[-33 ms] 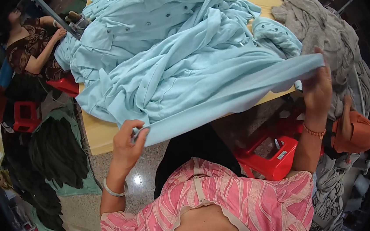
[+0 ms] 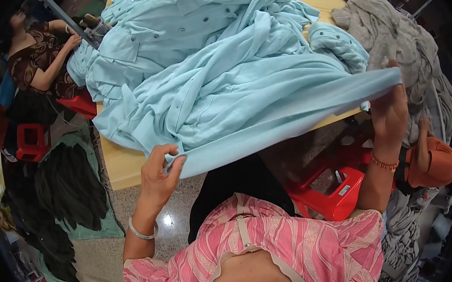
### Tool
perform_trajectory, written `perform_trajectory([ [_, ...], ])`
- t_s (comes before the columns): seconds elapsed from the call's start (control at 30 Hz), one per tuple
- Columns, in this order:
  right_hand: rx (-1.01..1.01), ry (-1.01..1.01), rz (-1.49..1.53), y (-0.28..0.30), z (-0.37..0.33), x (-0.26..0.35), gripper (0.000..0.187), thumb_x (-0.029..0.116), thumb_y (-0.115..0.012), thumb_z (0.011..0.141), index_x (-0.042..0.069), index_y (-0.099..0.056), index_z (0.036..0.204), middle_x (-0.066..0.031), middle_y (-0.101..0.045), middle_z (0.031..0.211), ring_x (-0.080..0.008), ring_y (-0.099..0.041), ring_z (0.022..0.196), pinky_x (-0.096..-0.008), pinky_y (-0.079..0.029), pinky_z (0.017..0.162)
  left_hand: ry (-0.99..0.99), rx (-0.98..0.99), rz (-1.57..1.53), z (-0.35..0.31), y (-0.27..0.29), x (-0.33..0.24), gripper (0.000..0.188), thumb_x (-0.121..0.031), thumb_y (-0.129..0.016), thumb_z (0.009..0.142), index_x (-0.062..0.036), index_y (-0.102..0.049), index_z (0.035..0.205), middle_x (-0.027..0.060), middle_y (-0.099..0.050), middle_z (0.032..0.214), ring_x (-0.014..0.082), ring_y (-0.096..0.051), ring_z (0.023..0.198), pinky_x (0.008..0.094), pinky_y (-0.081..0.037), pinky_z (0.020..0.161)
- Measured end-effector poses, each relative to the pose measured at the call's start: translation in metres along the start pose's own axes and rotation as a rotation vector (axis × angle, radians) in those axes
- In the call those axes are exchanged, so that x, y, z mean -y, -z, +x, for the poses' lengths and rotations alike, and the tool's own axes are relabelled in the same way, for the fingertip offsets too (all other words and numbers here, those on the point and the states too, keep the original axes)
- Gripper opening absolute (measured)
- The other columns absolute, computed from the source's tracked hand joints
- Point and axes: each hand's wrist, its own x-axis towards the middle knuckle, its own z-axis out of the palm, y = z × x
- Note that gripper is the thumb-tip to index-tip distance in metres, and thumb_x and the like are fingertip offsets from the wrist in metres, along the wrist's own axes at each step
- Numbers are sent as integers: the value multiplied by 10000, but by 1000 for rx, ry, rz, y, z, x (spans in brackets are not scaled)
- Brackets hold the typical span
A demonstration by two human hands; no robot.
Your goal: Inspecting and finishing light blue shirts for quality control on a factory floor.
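Observation:
A light blue knit garment [image 2: 262, 90] lies spread over the near part of the table, and its long flat edge band [image 2: 285, 135] is pulled taut between my hands. My left hand [image 2: 160, 173] pinches the band's near left end between thumb and fingers at the table's front edge. Farther right and higher, my right hand [image 2: 390, 109] grips the other end, with the cloth partly hiding its fingers. Behind this piece is a heap of light blue buttoned garments [image 2: 179, 29], and a folded buttoned part [image 2: 338, 40] rests right of it.
The pale wooden table [image 2: 118, 172] carries the heap. Grey knits [image 2: 391, 37] are piled at the right. A red stool [image 2: 334, 196] stands under the right side. Dark garments [image 2: 71, 186] lie on green cloth at left. One person [image 2: 45, 60] works at left, another [image 2: 434, 162] at right.
My right hand has shifted slightly right and down, drawing the band a little. My left hand has moved only a touch, still pinching the near end.

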Motion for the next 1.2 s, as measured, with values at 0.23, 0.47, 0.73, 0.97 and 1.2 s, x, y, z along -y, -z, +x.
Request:
perform_trajectory([
  [0.23,202,120,-1106,-3,21,-15,269,249,-621,927,-13,-680,939,2,-601,744,-86,-515,705,-247,-441,621,97,-176,13,27,-28,39,490,-164,-739,771,44,-549,1171,161,-594,975,267,-560,857,350,-453,808],
  [0.47,169,-117,-116,2,2,-13,254,234,-598,940,0,-683,886,41,-639,815,-35,-523,750,-210,-438,672,155,-152,182,28,-38,43,366,-128,-683,788,50,-579,1090,197,-607,980,342,-580,886,380,-460,808],
  [0.73,233,37,-1211,-29,17,26,232,217,-758,781,59,-695,940,-19,-616,733,-107,-556,604,-240,-432,555,141,-479,-35,14,-2,52,130,25,-554,850,22,-548,980,52,-531,841,125,-501,651,247,-416,527],
  [0.97,594,587,-902,-121,14,-53,202,46,-678,798,69,-646,996,-80,-655,939,-253,-657,804,-304,-526,663,-34,-347,-98,5,16,18,234,109,-502,835,0,-564,1033,88,-572,988,168,-560,853,230,-448,709],
  [1.2,1166,258,-871,-169,-10,-131,233,150,-660,795,95,-625,1019,-119,-595,994,-338,-621,855,-426,-497,726,-138,-400,57,-17,34,18,215,94,-538,827,3,-567,1019,120,-577,971,205,-565,824,250,-451,655],
])
